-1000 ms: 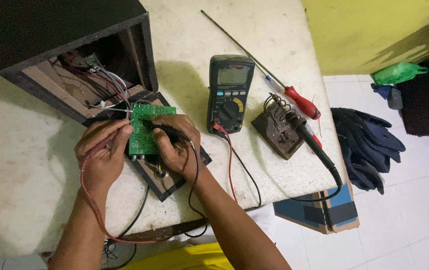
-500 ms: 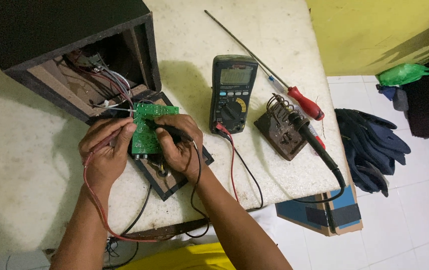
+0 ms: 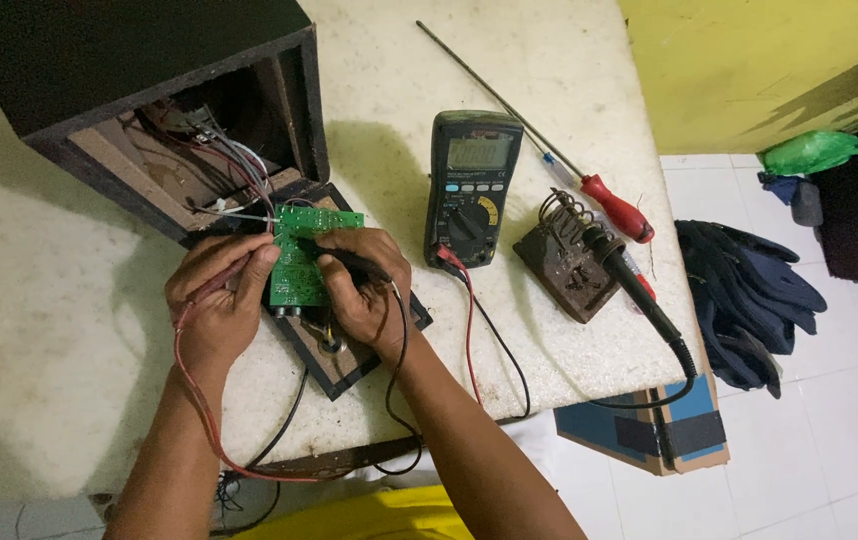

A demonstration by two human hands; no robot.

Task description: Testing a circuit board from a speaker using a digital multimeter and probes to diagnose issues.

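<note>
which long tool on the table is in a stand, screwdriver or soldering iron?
The soldering iron: its tip sits in the coil of the brown stand. The red-handled screwdriver lies flat on the table behind it.

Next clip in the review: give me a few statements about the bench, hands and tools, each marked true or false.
1. The left hand touches the small green circuit board. True.
2. The right hand holds a black meter probe against that board. True.
3. The red-handled long screwdriver is in the right hand. False: it lies on the pale stone table.
4. The black-handled soldering iron rests in its rusty coil stand. True.
5. The dark grey handheld multimeter sits inside the open dark wooden box. False: it lies on the table beside it.
</note>
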